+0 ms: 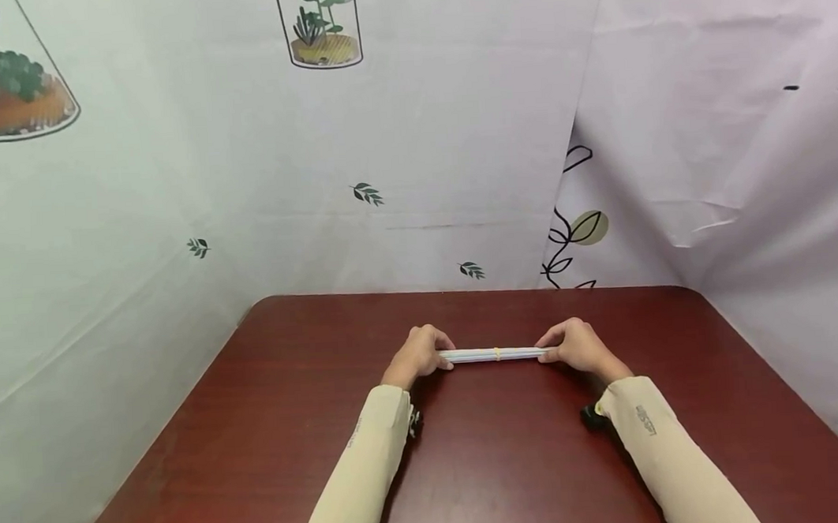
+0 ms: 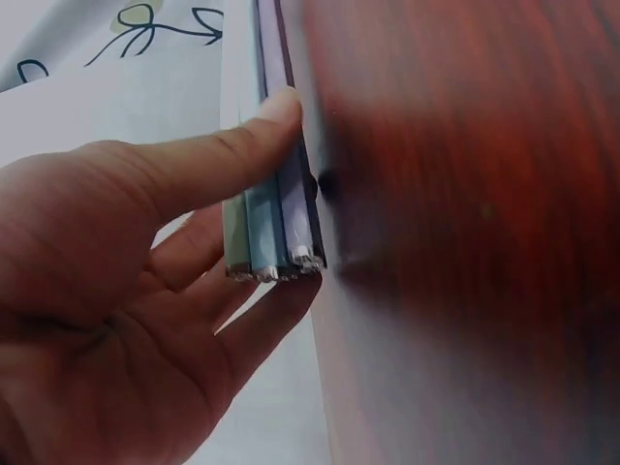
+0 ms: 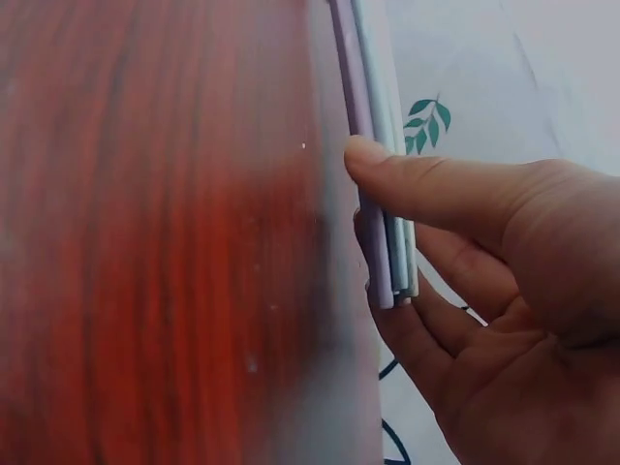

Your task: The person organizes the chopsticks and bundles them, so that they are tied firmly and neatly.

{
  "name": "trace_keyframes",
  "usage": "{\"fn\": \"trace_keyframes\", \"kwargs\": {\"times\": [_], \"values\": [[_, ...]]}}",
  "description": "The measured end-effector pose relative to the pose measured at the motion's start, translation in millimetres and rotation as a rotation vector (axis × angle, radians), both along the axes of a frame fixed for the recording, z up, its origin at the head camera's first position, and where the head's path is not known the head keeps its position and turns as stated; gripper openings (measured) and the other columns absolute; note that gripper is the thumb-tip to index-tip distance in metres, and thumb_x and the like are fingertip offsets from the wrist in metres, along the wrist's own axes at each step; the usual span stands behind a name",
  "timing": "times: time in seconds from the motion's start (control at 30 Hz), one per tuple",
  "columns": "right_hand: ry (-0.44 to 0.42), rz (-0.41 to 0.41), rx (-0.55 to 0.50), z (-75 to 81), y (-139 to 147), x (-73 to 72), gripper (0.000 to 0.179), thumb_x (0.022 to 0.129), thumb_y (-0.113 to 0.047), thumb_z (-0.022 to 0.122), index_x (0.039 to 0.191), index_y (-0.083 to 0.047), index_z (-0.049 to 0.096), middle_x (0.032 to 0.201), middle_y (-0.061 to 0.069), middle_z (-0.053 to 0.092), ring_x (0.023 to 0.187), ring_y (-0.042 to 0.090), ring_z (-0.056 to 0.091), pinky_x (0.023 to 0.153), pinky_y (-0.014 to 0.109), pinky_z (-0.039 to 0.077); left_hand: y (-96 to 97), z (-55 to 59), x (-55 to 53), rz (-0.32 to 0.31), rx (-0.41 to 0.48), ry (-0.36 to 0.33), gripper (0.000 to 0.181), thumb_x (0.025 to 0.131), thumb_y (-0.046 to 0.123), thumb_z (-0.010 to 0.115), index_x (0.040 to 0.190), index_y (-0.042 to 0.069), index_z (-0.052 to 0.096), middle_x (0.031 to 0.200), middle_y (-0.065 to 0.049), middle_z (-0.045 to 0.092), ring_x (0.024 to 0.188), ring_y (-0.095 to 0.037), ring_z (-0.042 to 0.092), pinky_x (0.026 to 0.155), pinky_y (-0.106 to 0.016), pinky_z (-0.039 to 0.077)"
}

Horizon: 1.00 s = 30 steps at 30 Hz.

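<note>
A bundle of slim pastel sticks point(image 1: 470, 355) lies crosswise in front of me, with a yellow band point(image 1: 497, 354) round its middle. My left hand point(image 1: 418, 355) pinches its left end, thumb on the near side and fingers behind and below. At the other end my right hand point(image 1: 578, 346) holds it the same way. In the left wrist view, green, blue and lilac sticks point(image 2: 263, 228) show side by side, their ends ragged and whitish. The right wrist view shows the sticks' tips point(image 3: 386, 291) poking out past the thumb. The bundle is close over the tabletop.
A reddish-brown wooden table point(image 1: 501, 462) spreads beneath both arms. Behind it and at both sides hangs a pale cloth point(image 1: 272, 166) printed with plants and leaves. A small dark device point(image 1: 594, 417) sits at the right wrist, below the cuff.
</note>
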State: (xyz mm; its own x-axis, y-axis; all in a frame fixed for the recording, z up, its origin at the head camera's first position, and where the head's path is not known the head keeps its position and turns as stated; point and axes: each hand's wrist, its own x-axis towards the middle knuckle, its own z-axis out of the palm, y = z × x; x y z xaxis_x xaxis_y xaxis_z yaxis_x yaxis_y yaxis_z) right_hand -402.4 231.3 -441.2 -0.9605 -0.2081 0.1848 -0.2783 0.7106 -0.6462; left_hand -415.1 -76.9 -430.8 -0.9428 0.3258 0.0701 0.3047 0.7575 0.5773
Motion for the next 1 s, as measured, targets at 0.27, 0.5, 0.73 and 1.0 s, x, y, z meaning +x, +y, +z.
{"fn": "trace_keyframes", "kwargs": {"times": [0.27,0.5,0.73,1.0], "values": [[-0.005,-0.002,0.011,0.7,-3.4,1.3,0.016,0.071,-0.005,0.085,0.086,-0.009,0.080,0.086,0.003,0.074,0.080,0.016,0.061,0.070,0.033,0.048,-0.9,3.8,5.0,0.018,-0.042,0.003,0.020,0.075,0.009,0.086,0.094,0.013,0.079,0.097,0.002,0.075,0.109,-0.022,0.060,0.093,-0.039,0.050],[-0.024,-0.012,0.009,0.8,-5.3,2.8,0.016,0.072,-0.004,0.085,0.086,-0.008,0.079,0.083,0.002,0.074,0.078,0.015,0.061,0.070,0.032,0.049,-1.0,4.2,9.7,0.038,-0.054,-0.025,0.022,0.076,0.011,0.085,0.097,0.016,0.079,0.103,0.002,0.074,0.117,-0.024,0.056,0.095,-0.041,0.049],[-0.027,-0.002,0.008,3.0,-5.6,0.8,0.018,0.071,-0.003,0.085,0.088,-0.007,0.079,0.083,0.003,0.074,0.077,0.015,0.061,0.069,0.031,0.048,0.4,6.9,7.2,0.028,-0.070,-0.015,0.027,0.074,0.012,0.087,0.099,0.013,0.078,0.101,0.001,0.073,0.110,-0.023,0.059,0.094,-0.041,0.050],[-0.036,-0.011,0.023,2.2,-0.1,1.0,0.024,0.072,-0.004,0.085,0.095,-0.003,0.078,0.089,0.007,0.075,0.081,0.018,0.064,0.070,0.031,0.050,5.0,8.8,8.0,0.036,-0.145,-0.018,0.041,0.077,0.020,0.086,0.114,0.012,0.073,0.116,-0.005,0.068,0.114,-0.026,0.060,0.094,-0.044,0.050]]}}
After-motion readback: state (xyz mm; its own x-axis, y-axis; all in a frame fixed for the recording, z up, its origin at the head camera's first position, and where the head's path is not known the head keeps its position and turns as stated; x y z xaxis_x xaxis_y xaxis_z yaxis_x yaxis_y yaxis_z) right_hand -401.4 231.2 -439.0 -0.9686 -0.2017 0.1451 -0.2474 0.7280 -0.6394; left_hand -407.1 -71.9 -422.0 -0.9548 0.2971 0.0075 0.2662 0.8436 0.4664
